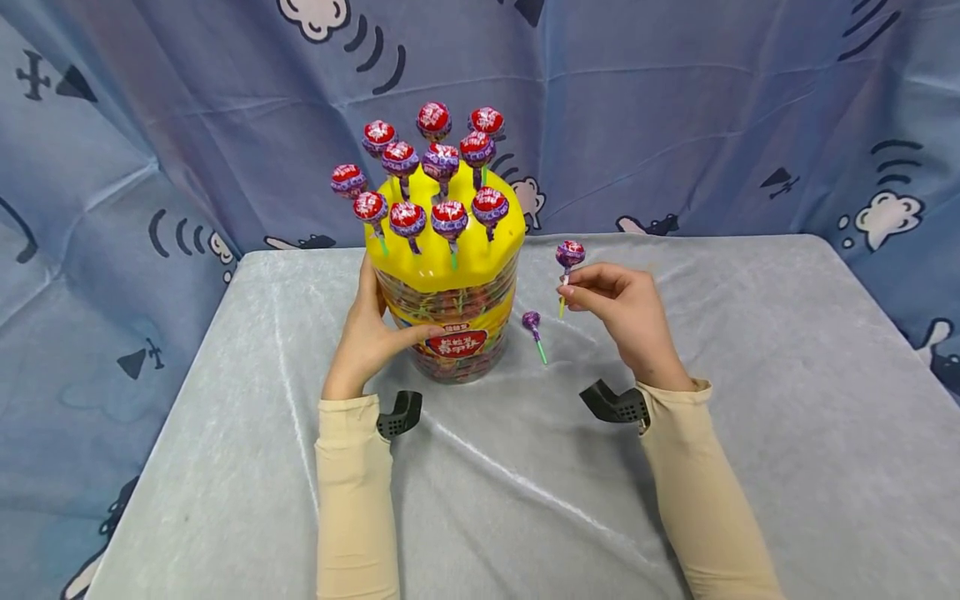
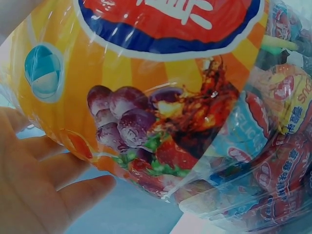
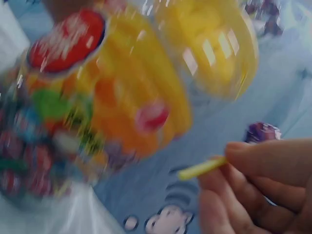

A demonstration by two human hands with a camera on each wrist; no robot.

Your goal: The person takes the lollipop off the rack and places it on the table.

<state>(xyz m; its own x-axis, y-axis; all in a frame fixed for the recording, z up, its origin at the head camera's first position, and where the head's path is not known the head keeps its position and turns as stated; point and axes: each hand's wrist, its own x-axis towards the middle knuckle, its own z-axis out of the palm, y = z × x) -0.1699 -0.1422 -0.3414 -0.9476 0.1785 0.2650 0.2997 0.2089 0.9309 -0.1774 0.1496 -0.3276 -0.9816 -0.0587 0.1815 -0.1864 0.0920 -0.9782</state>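
A clear plastic jar (image 1: 459,343) full of wrapped lollipops stands on the table, its yellow lid (image 1: 472,265) stuck with several red-and-purple lollipops (image 1: 441,160). My left hand (image 1: 365,343) holds the jar's left side, thumb across the front label. In the left wrist view, the fingers (image 2: 48,175) curve along the jar's wall beside the printed grapes. Right of the jar, my right hand (image 1: 622,307) pinches a purple lollipop (image 1: 571,253) by its stick, head up. The stick's yellow end (image 3: 201,169) pokes out past the fingertips in the right wrist view.
A loose purple lollipop (image 1: 532,322) with a green stick lies on the table between the jar and my right hand. Grey velvety cloth (image 1: 510,517) covers the table. Behind hangs a blue patterned curtain (image 1: 660,100). Each wrist carries a black camera mount (image 1: 613,403).
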